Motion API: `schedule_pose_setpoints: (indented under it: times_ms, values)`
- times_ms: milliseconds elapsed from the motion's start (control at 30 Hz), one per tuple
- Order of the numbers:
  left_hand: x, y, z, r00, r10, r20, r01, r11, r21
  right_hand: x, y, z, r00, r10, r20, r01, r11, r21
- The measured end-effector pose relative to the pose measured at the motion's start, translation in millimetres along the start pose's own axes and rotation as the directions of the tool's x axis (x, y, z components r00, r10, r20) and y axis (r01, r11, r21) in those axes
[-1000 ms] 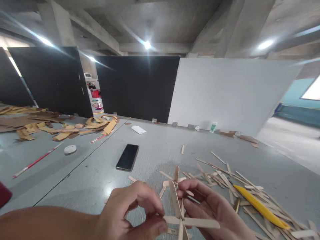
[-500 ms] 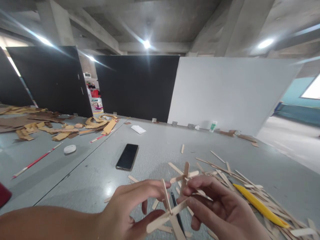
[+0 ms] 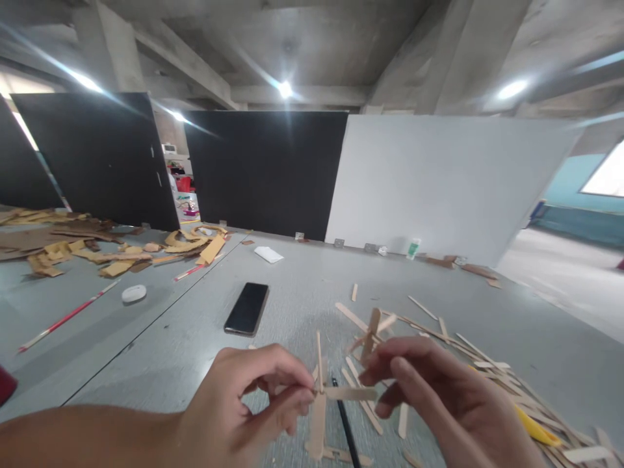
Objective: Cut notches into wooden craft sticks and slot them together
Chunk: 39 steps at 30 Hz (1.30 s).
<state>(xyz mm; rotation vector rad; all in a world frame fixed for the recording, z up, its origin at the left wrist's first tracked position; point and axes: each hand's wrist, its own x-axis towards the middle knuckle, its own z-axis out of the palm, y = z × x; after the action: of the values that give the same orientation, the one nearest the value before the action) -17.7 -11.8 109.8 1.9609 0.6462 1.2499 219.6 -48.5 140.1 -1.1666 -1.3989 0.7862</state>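
My left hand [image 3: 263,396] pinches a cross-shaped piece of joined wooden craft sticks [image 3: 319,416] between thumb and fingertips near its joint. One stick points up, one down, and one reaches right. My right hand [image 3: 429,396] is close to the end of that right-pointing stick, its fingers curved and its thumb apart from them. Just behind the right fingertips is a second piece of crossed craft sticks [image 3: 373,331]; its lower part is hidden, and whether the fingers touch it is unclear. A black pen [image 3: 347,422] lies on the table beneath, among loose sticks.
A phone [image 3: 247,309] lies beyond my left hand, with a white case [image 3: 134,294] farther left. Loose sticks [image 3: 502,374] and a partly hidden yellow tool [image 3: 536,429] are at right. Cardboard scraps [image 3: 117,253] lie far left, and dark and white panels [image 3: 263,175] stand behind.
My right thumb has let go of the cross-shaped piece and lifted away. That piece has turned in my left fingers and shifted left. The second crossed piece has moved slightly right and tilted.
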Motion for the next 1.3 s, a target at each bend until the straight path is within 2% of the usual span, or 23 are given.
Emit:
schedule_pose_setpoints:
  times_ms: [67, 233, 400, 567, 767, 933, 1100, 1300]
  values:
    - [1.7, -2.7, -2.0, 1.0, -0.008, -0.001, 0.008, 0.999, -0.036, 7.4, 2.1, -11.8, 0.998, -0.056, 0.019, 0.057, 0.996, -0.065]
    - [4.0, -4.5, -5.7, 0.995, -0.093, 0.044, 0.098, 0.988, -0.118, 17.9, 2.4, -29.3, 0.998, -0.064, 0.02, 0.066, 0.991, -0.114]
    - [4.1, -4.4, -6.5, 0.986, -0.155, 0.059, 0.163, 0.969, -0.184, 14.8, -3.9, -29.6, 0.997, -0.067, -0.026, 0.062, 0.985, -0.161]
    - [4.2, -2.8, -7.2, 0.985, -0.151, 0.079, 0.163, 0.969, -0.188, 11.1, -8.9, -29.0, 0.998, -0.058, 0.01, 0.059, 0.97, -0.237]
    - [2.7, -4.7, -8.2, 0.984, -0.159, 0.078, 0.172, 0.965, -0.197, 3.8, -14.5, -20.1, 0.998, -0.04, -0.054, 0.027, 0.974, -0.223]
    - [2.9, -3.5, -9.9, 0.97, -0.233, 0.067, 0.242, 0.949, -0.202, 1.1, -12.4, -23.1, 0.997, -0.024, 0.073, 0.044, 0.954, -0.296]
    - [8.0, 0.5, -10.8, 0.977, -0.205, 0.052, 0.211, 0.962, -0.176, 0.3, -9.6, -26.1, 0.999, 0.011, 0.043, 0.001, 0.962, -0.272]
    - [11.6, -2.4, -10.7, 0.975, -0.222, 0.032, 0.224, 0.958, -0.177, 4.6, -5.4, -31.1, 0.972, 0.095, 0.216, -0.053, 0.98, -0.192]
